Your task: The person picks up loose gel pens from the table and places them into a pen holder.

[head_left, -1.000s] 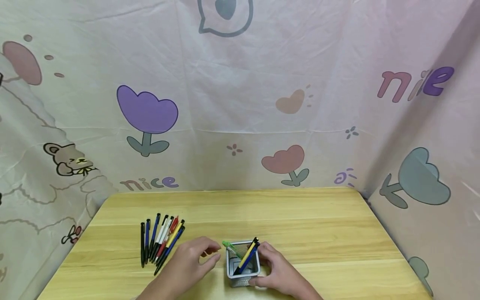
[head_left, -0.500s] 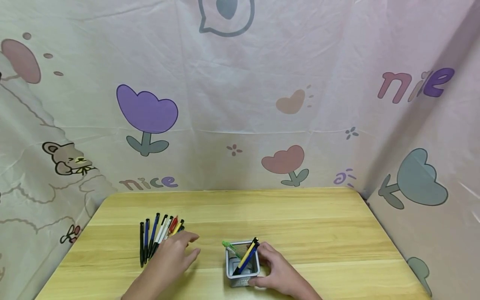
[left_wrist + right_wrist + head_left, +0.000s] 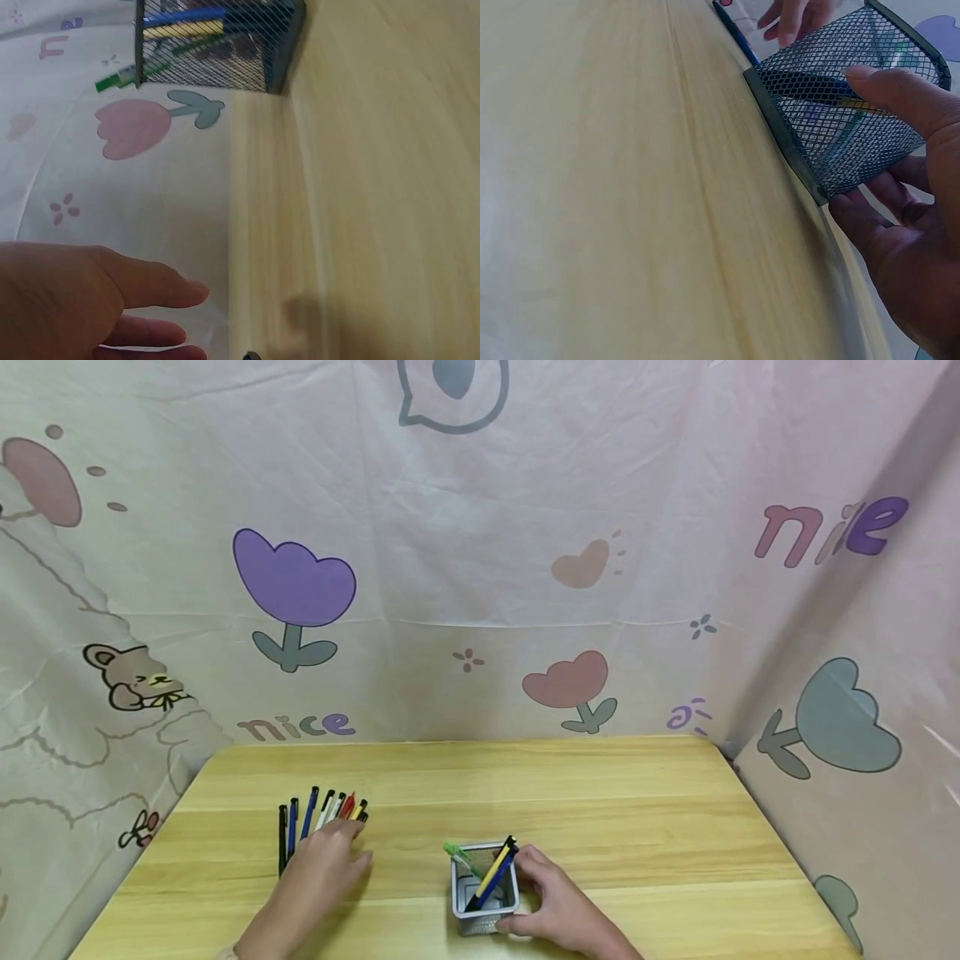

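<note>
A square, silvery wire-mesh pen holder (image 3: 478, 926) stood upright on the pale yellow, wood-grained tabletop (image 3: 637, 827). Inside it a slim green pen (image 3: 452, 848) leaned over the far left corner of the rim, while a yellow-barrelled pen (image 3: 495, 867) and a blue-barrelled pen (image 3: 497, 882) slanted side by side toward the far right corner. The right hand (image 3: 553, 903) gripped the holder from its right side, thumb against one mesh wall and fingers round another. To the left, well apart from the holder, lay a loose row of black, blue, white, red and yellow pens (image 3: 309, 810). The left hand (image 3: 322, 864) was over that row, fingers loosely extended and thumb held apart; whether it touched any pen could not be told. Behind the table hung a pale pinkish cloth (image 3: 465, 527) printed with tulips, hearts and the word "nice".
</note>
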Motion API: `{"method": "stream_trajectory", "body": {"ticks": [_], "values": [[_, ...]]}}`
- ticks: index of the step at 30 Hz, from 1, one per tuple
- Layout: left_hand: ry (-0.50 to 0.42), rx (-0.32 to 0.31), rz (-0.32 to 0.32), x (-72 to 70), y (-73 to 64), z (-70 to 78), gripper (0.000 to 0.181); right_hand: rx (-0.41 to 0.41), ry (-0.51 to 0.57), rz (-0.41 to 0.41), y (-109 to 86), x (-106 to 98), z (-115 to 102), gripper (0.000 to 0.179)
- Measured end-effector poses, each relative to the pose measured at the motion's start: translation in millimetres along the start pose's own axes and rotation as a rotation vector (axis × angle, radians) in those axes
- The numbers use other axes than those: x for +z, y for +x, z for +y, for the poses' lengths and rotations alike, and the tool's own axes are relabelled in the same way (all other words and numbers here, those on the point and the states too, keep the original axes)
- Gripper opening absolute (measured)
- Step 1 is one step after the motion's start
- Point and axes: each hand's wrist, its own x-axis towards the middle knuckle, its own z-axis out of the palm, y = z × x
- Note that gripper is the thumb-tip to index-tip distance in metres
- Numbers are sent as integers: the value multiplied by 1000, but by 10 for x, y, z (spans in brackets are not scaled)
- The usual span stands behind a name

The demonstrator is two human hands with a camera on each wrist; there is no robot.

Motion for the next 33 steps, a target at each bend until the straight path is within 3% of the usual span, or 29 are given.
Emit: {"method": "stream_trajectory", "body": {"ticks": [10,15,20,33], "values": [[67,-2,-21,53,83,-168,41,5,23,-9,2,2,-7,55],[57,-12,-53,68,115,-187,42,13,31,-14,5,1,-14,56],[76,-11,-62,86,146,-202,33,21,35,-19,6,-7,-20,57],[181,59,-36,129,255,-221,10,4,2,3,-4,-8,-6,57]]}}
